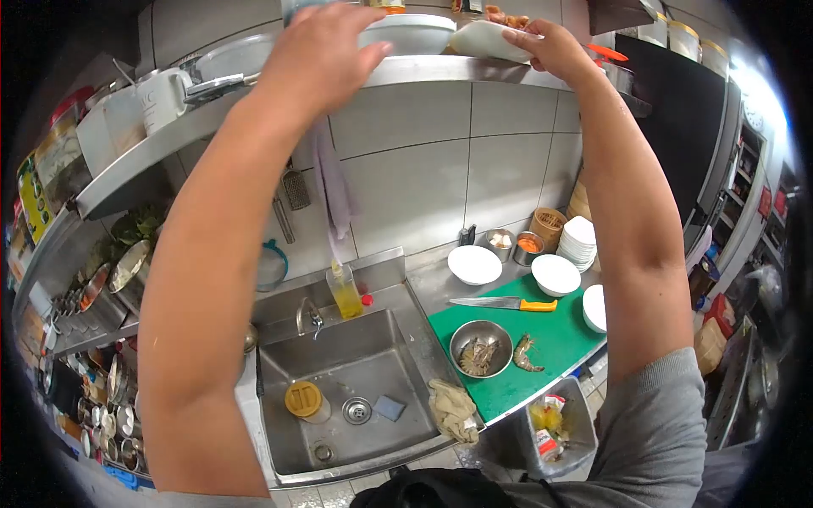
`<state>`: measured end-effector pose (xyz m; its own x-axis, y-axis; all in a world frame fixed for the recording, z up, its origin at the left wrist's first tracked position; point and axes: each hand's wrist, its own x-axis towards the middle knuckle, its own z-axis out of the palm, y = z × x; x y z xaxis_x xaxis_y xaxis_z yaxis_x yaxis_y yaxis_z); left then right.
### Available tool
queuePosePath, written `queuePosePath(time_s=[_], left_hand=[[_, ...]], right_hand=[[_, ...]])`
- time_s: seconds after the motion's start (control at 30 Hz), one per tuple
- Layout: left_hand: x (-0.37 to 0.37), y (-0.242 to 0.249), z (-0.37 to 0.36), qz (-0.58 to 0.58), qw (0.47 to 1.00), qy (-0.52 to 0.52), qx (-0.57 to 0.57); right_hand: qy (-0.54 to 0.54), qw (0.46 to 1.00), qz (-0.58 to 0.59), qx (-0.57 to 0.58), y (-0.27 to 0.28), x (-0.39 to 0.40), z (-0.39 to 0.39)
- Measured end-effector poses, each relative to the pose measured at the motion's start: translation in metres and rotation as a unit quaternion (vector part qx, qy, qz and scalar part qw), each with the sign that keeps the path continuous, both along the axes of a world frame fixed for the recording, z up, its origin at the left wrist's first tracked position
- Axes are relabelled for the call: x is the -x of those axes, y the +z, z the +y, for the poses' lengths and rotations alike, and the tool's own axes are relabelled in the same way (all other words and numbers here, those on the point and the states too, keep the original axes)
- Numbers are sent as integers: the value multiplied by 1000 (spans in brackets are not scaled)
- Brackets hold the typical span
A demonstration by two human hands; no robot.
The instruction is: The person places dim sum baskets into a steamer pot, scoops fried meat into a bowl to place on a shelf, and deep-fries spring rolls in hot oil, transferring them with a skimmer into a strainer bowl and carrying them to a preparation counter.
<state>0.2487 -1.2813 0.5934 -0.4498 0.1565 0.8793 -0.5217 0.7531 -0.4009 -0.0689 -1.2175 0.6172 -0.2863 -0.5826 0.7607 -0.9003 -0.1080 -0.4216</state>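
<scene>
- Steel shelf (pixel 423 69), 12 o'clock: long smooth metal edge. Step in hand, by my reading: handling crockery up here. Move seems to call for a firm, careful grip and clearance from neighbouring ware.
- Sink (pixel 364 351), 7 o'clock: squarish steel basin, rounded corners.
- Green board (pixel 559 326), between 4 and 5: flat, plastic-looking.
- Broad white bowl (pixel 411 35), 12 o'clock, at shelf: round, smooth.
- Left hand (pixel 326 51), 11 o'clock, beside bowl: blurred, thumb and fingers apart; contact, cannot tell.
- Right hand (pixel 546 46), 1 o'clock: thumb and fingers clamped on white dish (pixel 487 41), tilted, glossy, at shelf edge.
- Loose shrimp (pixel 527 354), 4 o'clock: curved, banded shell.
</scene>
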Motion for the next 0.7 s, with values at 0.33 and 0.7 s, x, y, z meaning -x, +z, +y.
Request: queuePosePath(time_s=[0.33, 0.7], left_hand=[[34, -1, -40, 38, 996, -46, -63], [-77, -81, 79, 49, 972, -182, -143]], right_hand=[[-81, 993, 81, -1, -10, -1, -10], [15, 955, -9, 298, -70, 15, -12]])
